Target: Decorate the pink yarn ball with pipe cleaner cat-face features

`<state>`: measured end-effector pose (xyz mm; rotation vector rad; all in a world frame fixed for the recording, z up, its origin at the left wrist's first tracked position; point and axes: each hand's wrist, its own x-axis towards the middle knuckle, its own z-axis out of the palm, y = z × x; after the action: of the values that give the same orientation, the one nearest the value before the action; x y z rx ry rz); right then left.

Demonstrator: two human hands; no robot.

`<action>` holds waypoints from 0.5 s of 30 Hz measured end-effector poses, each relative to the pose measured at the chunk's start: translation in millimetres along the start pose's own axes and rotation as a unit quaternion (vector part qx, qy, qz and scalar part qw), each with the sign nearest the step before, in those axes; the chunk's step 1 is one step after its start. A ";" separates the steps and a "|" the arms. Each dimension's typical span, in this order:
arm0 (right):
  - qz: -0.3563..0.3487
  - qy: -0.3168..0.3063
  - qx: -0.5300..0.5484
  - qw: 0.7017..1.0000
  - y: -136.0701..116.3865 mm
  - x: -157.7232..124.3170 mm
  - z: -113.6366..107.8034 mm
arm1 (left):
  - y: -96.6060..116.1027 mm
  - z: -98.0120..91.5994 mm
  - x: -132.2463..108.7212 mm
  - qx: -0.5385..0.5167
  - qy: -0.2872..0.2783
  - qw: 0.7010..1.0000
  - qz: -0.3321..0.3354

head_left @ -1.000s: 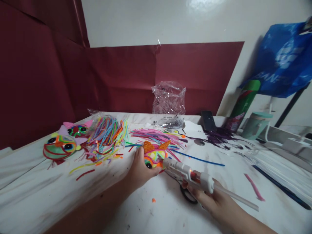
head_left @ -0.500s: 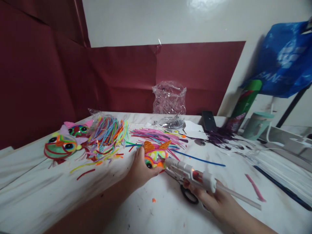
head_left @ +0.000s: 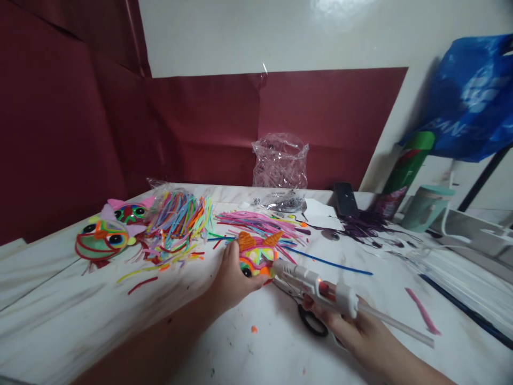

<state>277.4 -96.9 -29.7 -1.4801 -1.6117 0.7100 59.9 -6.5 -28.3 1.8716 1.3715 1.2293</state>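
Note:
My left hand [head_left: 231,275] is closed around a small round craft head [head_left: 256,255] covered in bright strips, with orange ears, and holds it on the white table [head_left: 80,315]. My right hand [head_left: 352,331] grips a white hot glue gun [head_left: 316,284] with a clear glue stick sticking out of its back. The gun's nozzle touches the right side of the craft head. Black-handled scissors [head_left: 310,321] lie on the table under the gun.
Two finished craft heads [head_left: 102,239] sit at the far left beside a pile of coloured strips [head_left: 180,219]. A pink strip pile [head_left: 256,222], a blue stick [head_left: 328,262], a clear plastic bag [head_left: 279,160], a phone [head_left: 344,198], a teal cup [head_left: 427,206] and a blue bag [head_left: 468,96] lie further back and right.
The view has shifted slightly. Both hands stay in place, with the glue gun's nozzle kept against the craft head.

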 end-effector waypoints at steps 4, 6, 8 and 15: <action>-0.018 0.032 0.000 0.999 -1.7 -2.7 2.2 | -1.4 0.6 0.5 -0.010 0.012 1.000 0.002; -0.013 0.054 -0.003 0.998 -2.3 -4.0 3.9 | -1.6 0.8 0.8 -0.003 0.010 1.000 -0.002; -0.002 0.058 0.004 0.998 -1.7 -4.6 5.0 | -1.6 0.7 0.9 0.005 0.010 1.000 -0.003; 0.006 0.043 0.021 0.999 3.7 -3.8 7.2 | -2.3 0.2 0.7 0.001 0.006 1.000 0.004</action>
<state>273.1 -99.2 -37.2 -1.4703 -1.5153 0.6730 59.1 -5.1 -30.0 1.8754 1.3744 1.2447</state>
